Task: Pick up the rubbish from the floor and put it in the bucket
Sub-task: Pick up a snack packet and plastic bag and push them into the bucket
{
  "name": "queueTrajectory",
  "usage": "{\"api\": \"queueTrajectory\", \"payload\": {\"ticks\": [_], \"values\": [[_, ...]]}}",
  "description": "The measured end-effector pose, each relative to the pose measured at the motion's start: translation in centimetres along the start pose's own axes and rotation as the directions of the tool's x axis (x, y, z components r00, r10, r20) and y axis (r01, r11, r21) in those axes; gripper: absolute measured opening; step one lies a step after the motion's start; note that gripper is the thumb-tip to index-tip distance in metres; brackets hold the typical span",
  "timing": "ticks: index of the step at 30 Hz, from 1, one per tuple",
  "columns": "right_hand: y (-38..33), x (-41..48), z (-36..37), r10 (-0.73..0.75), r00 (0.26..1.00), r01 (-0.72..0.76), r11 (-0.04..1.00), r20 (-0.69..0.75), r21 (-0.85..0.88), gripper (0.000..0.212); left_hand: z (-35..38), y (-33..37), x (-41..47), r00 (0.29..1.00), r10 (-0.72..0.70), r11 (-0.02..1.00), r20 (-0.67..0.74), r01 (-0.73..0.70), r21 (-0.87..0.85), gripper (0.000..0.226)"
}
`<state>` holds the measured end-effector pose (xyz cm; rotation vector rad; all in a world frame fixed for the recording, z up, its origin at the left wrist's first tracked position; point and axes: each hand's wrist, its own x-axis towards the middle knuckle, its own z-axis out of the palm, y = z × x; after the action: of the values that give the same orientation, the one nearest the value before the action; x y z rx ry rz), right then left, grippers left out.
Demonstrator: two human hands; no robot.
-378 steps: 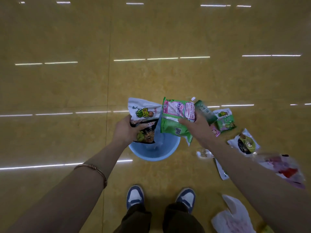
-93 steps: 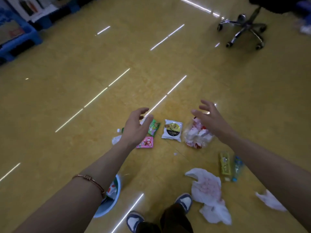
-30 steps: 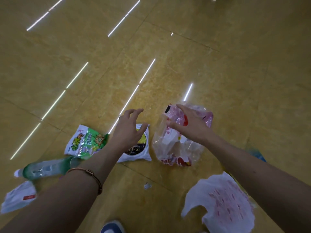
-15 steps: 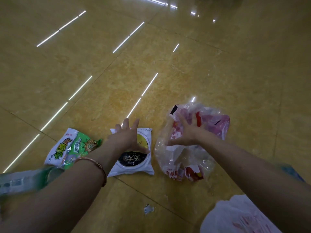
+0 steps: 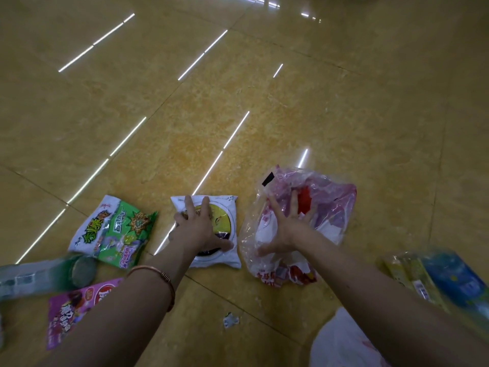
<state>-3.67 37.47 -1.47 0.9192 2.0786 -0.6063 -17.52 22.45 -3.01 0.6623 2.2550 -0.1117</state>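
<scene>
Two hands down on floor rubbish: left hand [image 5: 197,229] spread flat on white snack packet [image 5: 227,250], right hand [image 5: 287,226] splayed wide over clear plastic bag [image 5: 328,205], neither gripping.

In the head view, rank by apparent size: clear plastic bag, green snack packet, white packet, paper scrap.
1. clear plastic bag
2. green snack packet and white packet, too alike to rank
3. paper scrap

Indoor room with glossy yellow floor tiles [image 5: 304,109] and strip-light reflections [image 5: 236,130]
</scene>
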Motion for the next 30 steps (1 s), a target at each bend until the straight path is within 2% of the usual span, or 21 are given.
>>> {"api": "queueTrajectory", "payload": {"ticks": [6, 9, 12, 15, 17, 20, 22, 24, 26, 28, 30], "values": [[-0.3, -0.7, 1.3, -0.005, 0.999, 0.008, 0.998, -0.047, 0.059, 0.129, 0.7, 0.2, -0.5, 0.997, 0.055, 0.995, -0.059, -0.049, 0.087, 0.125], [0.1, -1.2, 1.4, -0.057, 0.994, 0.054, 0.998, -0.098, -0.035, 0.128, 0.5, -0.6, -0.3, 0.984, 0.152, 0.985, -0.088, -0.144, 0.095, 0.124], [1.3, -1.7, 0.9, -0.180, 0.973, 0.148, 0.966, -0.142, -0.212, 0.129, 0.1, -1.9, -0.5, 0.961, 0.228, 0.973, -0.157, -0.231, -0.005, 0.121], [2.6, -1.5, 0.2, -0.259, 0.951, 0.200, 0.931, -0.168, -0.304, 0.128, -0.3, -2.4, -0.7, 0.971, 0.072, 0.980, -0.228, -0.112, -0.165, 0.132], [3.1, -1.4, -0.2, -0.281, 0.933, 0.215, 0.937, -0.225, -0.277, 0.130, -0.6, -2.5, -0.5, 0.985, -0.046, 0.976, -0.166, 0.009, -0.220, 0.135], [3.3, -1.2, -0.7, -0.166, 0.914, 0.161, 0.986, -0.371, -0.045, 0.137, -0.8, -2.6, 0.0, 0.991, -0.116, 0.973, -0.065, 0.101, -0.206, 0.142], [3.3, -1.2, -0.6, -0.046, 0.933, 0.068, 0.996, -0.358, 0.051, 0.141, -0.5, -2.6, 0.6, 0.993, -0.117, 0.981, -0.019, 0.113, -0.161, 0.149], [3.2, -1.2, 0.2, 0.029, 0.960, 0.005, 0.993, -0.277, 0.121, 0.143, -0.3, -2.4, 0.9, 0.995, -0.102, 0.978, 0.019, 0.103, -0.179, 0.141], [3.2, -1.1, 1.4, 0.054, 0.976, -0.025, 0.990, -0.211, 0.140, 0.141, -0.3, -1.9, 0.9, 0.998, -0.061, 0.968, 0.001, 0.059, -0.246, 0.135], [2.9, -1.0, 2.2, 0.046, 0.976, -0.026, 0.995, -0.213, 0.092, 0.138, -0.5, -1.2, 0.6, 0.996, -0.058, 0.954, -0.068, 0.035, -0.299, 0.133], [2.6, -1.0, 2.4, 0.040, 0.969, -0.022, 0.997, -0.245, 0.075, 0.134, -0.9, -0.2, -0.3, 0.989, -0.040, 0.937, -0.143, -0.012, -0.348, 0.114]]}}
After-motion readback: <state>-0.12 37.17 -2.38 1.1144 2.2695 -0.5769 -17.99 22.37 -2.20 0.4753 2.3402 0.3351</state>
